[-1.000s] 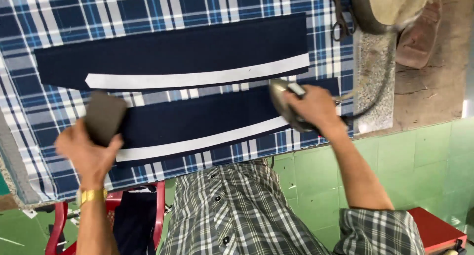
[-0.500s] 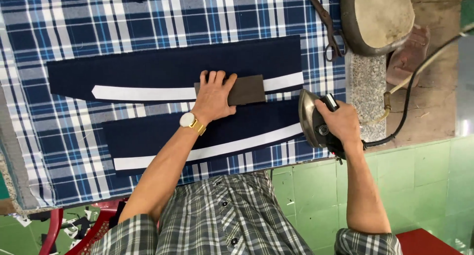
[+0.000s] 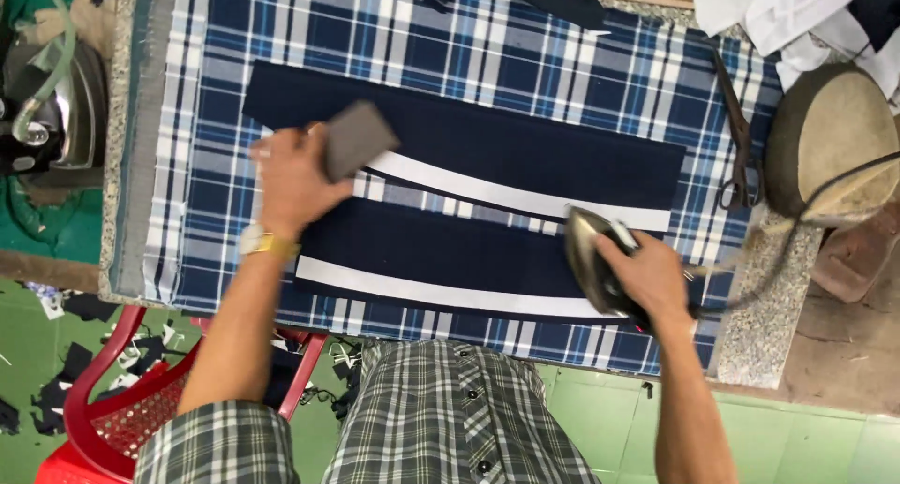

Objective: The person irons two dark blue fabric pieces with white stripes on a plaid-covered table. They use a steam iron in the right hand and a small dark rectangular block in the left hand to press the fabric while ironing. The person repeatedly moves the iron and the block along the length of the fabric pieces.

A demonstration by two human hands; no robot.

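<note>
- Left hand [image 3: 286, 179]: fingers closed on a small flat grey rectangular pad [image 3: 356, 139], held tilted above the left end of the upper cloth piece.
- Right hand [image 3: 647, 278]: fingers wrapped round the handle of a metal flat iron [image 3: 592, 259]; its sole rests on the right end of the lower cloth piece.
- 2 long dark navy fabric panels lie parallel on the blue-and-white plaid cover of the desk [image 3: 600, 81]: upper panel [image 3: 525, 146] and lower panel [image 3: 441, 249], each flat, smooth, with 1 white strip along its near edge.
- A narrow gap of plaid shows between the 2 panels.
- Dark scissors [image 3: 736, 151] lie at the right margin, beside a round tan cushion [image 3: 830, 142].
- A second iron [image 3: 56, 109] stands at far left.
</note>
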